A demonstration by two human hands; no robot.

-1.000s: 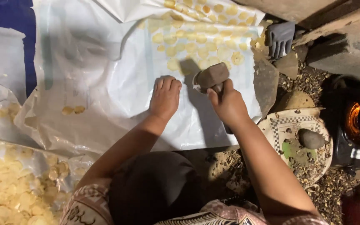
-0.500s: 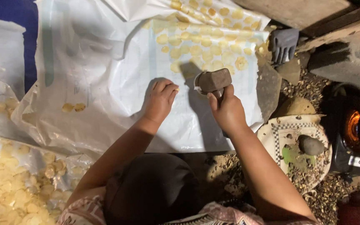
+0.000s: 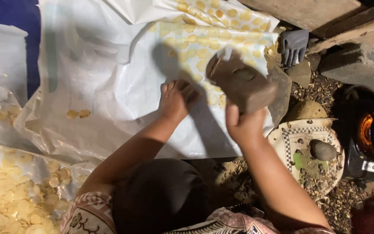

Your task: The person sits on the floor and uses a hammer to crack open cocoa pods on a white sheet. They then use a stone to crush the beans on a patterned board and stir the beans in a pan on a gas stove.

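Observation:
My right hand (image 3: 244, 125) grips a brown, blocky stone (image 3: 241, 84) and holds it raised above the white plastic sheet (image 3: 109, 86). My left hand (image 3: 176, 99) rests on the sheet just left of the stone, fingers curled together; I cannot see anything in them. Flat yellow round chips (image 3: 204, 43) lie in rows on the far part of the sheet, just beyond both hands. Two loose chips (image 3: 78, 114) sit to the left.
A heap of yellow chips (image 3: 9, 195) fills the lower left on another sheet. To the right are a grey glove (image 3: 294, 43), a round patterned plate (image 3: 291, 134) with a stone (image 3: 323, 150) on it, a glowing stove (image 3: 364, 130), and rubble.
My right hand has lifted the stone up off the sheet toward the camera. My left hand, flat on the sheet before, has curled its fingers.

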